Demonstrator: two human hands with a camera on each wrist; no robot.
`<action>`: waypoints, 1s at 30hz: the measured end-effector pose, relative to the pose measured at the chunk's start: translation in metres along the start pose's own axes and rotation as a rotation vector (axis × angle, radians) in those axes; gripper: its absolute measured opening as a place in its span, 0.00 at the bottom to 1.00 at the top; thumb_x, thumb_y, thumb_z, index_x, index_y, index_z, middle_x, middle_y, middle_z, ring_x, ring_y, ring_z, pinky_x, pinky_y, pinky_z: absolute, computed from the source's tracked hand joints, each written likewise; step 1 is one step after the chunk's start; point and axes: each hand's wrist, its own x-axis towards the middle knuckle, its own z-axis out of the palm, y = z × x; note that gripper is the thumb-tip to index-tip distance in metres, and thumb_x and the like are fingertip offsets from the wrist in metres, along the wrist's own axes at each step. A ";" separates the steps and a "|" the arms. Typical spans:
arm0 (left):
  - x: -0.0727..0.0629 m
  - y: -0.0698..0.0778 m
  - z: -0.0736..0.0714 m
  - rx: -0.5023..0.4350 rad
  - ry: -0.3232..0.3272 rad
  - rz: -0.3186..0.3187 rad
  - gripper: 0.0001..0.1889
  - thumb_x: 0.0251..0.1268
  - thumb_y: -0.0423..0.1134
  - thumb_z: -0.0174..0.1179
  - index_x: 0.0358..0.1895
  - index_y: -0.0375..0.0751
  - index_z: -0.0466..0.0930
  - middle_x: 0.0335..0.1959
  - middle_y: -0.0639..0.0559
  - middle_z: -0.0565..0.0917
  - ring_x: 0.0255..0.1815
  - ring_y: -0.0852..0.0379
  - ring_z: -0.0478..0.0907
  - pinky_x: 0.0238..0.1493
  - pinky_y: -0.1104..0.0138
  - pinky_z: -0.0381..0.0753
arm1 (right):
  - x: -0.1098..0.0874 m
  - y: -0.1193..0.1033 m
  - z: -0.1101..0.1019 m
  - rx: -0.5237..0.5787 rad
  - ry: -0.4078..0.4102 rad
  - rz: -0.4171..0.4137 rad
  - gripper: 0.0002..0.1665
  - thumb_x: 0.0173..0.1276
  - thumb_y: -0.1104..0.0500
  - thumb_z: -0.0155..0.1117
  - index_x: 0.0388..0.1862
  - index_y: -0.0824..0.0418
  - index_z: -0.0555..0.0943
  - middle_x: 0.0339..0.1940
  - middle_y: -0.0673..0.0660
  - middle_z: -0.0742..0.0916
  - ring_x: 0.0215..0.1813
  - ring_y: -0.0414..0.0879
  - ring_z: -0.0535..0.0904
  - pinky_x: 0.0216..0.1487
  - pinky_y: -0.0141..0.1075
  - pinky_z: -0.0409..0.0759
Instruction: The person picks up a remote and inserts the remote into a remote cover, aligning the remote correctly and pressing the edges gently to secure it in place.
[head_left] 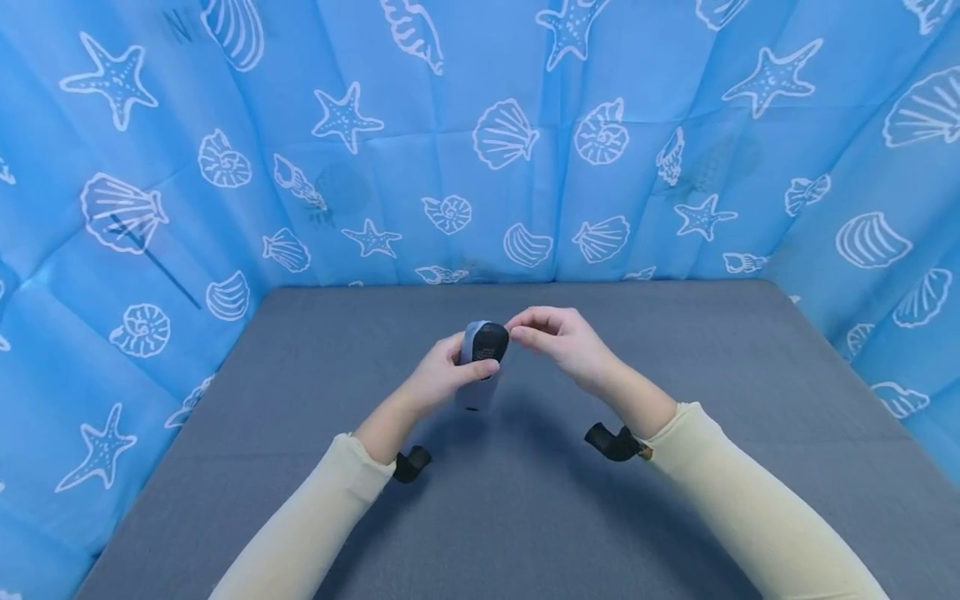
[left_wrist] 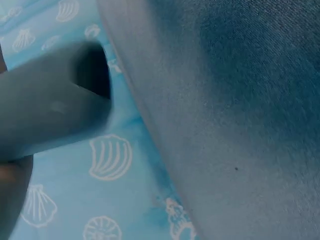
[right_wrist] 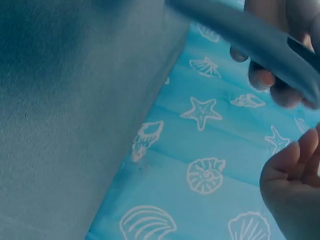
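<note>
A slim grey-blue handheld device (head_left: pixel 470 393) with a black oval panel bearing small print is tilted above the table in the head view; its exact kind is unclear. My left hand (head_left: pixel 442 372) grips it, thumb across the front and fingers behind. My right hand (head_left: pixel 566 342) is at the device's upper right edge, thumb and index fingertips close together; whether they pinch anything cannot be seen. The left wrist view shows the device (left_wrist: pixel 45 107) blurred, with a dark end. In the right wrist view the device (right_wrist: pixel 250 40) lies above my right hand (right_wrist: pixel 295 185), whose fingertips are partly cut off.
A grey cloth-covered table (head_left: pixel 315 350) spreads beneath both hands. Blue curtains (head_left: pixel 420 167) with white shells and starfish hang behind it and along both sides. Black wrist mounts (head_left: pixel 611 442) stick out by the cream sleeves (head_left: pixel 720 467).
</note>
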 end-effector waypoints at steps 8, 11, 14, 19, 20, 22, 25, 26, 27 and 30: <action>-0.006 -0.001 -0.007 0.044 -0.158 0.192 0.17 0.61 0.18 0.58 0.54 0.22 0.69 0.48 0.45 0.76 0.44 0.55 0.73 0.44 0.61 0.76 | -0.007 -0.007 0.010 -0.129 -0.132 -0.174 0.07 0.74 0.69 0.53 0.35 0.67 0.77 0.28 0.56 0.74 0.28 0.48 0.67 0.32 0.36 0.68; -0.006 -0.003 -0.007 0.053 -0.197 0.270 0.16 0.59 0.16 0.57 0.51 0.23 0.70 0.48 0.46 0.76 0.45 0.53 0.72 0.45 0.61 0.75 | -0.009 -0.008 0.018 -0.153 -0.080 -0.139 0.07 0.74 0.68 0.53 0.34 0.66 0.76 0.25 0.52 0.71 0.25 0.45 0.64 0.29 0.34 0.65; -0.006 -0.004 -0.006 0.065 -0.188 0.303 0.15 0.58 0.16 0.58 0.48 0.25 0.72 0.49 0.46 0.77 0.46 0.52 0.71 0.46 0.60 0.75 | -0.010 -0.007 0.026 -0.196 0.002 -0.196 0.06 0.72 0.69 0.55 0.33 0.66 0.76 0.26 0.52 0.72 0.27 0.45 0.66 0.29 0.34 0.66; -0.008 -0.006 -0.008 0.104 -0.184 0.357 0.11 0.58 0.16 0.57 0.43 0.28 0.74 0.51 0.34 0.76 0.50 0.49 0.72 0.47 0.58 0.79 | -0.010 0.000 0.036 -0.256 0.112 -0.480 0.08 0.62 0.77 0.61 0.31 0.66 0.77 0.29 0.54 0.77 0.29 0.43 0.69 0.29 0.33 0.69; -0.009 -0.006 -0.008 0.106 -0.193 0.373 0.11 0.58 0.15 0.57 0.43 0.28 0.74 0.52 0.31 0.75 0.50 0.49 0.73 0.47 0.57 0.80 | -0.010 0.001 0.037 -0.258 0.122 -0.536 0.10 0.60 0.79 0.62 0.32 0.66 0.77 0.29 0.55 0.77 0.29 0.43 0.69 0.29 0.33 0.69; -0.010 -0.007 -0.008 0.119 -0.202 0.407 0.12 0.58 0.15 0.57 0.43 0.27 0.74 0.52 0.28 0.74 0.51 0.49 0.73 0.48 0.56 0.80 | -0.010 0.002 0.038 -0.274 0.128 -0.643 0.13 0.57 0.81 0.61 0.32 0.66 0.77 0.29 0.55 0.77 0.29 0.43 0.69 0.28 0.34 0.70; -0.010 -0.008 -0.007 0.144 -0.188 0.464 0.13 0.56 0.14 0.58 0.43 0.27 0.75 0.51 0.28 0.74 0.52 0.50 0.73 0.50 0.55 0.79 | -0.010 0.002 0.037 -0.323 0.106 -0.753 0.15 0.55 0.82 0.59 0.35 0.67 0.79 0.31 0.56 0.77 0.31 0.45 0.70 0.30 0.34 0.71; -0.010 -0.008 -0.007 0.161 -0.173 0.485 0.13 0.55 0.14 0.59 0.42 0.28 0.75 0.51 0.29 0.75 0.52 0.50 0.74 0.52 0.55 0.78 | -0.010 0.002 0.036 -0.342 0.094 -0.775 0.15 0.54 0.82 0.60 0.35 0.66 0.80 0.32 0.57 0.78 0.32 0.45 0.71 0.32 0.34 0.72; -0.011 -0.008 -0.007 0.177 -0.156 0.503 0.13 0.54 0.14 0.60 0.42 0.28 0.76 0.50 0.30 0.76 0.52 0.50 0.74 0.54 0.55 0.77 | -0.011 0.002 0.035 -0.353 0.083 -0.790 0.16 0.53 0.82 0.61 0.36 0.66 0.80 0.33 0.57 0.78 0.33 0.46 0.72 0.34 0.34 0.74; -0.012 -0.008 -0.007 0.181 -0.123 0.529 0.14 0.52 0.12 0.60 0.42 0.27 0.77 0.50 0.31 0.76 0.56 0.46 0.74 0.57 0.54 0.75 | -0.013 0.003 0.032 -0.356 0.071 -0.808 0.18 0.50 0.82 0.66 0.37 0.66 0.81 0.35 0.58 0.80 0.36 0.48 0.75 0.39 0.34 0.77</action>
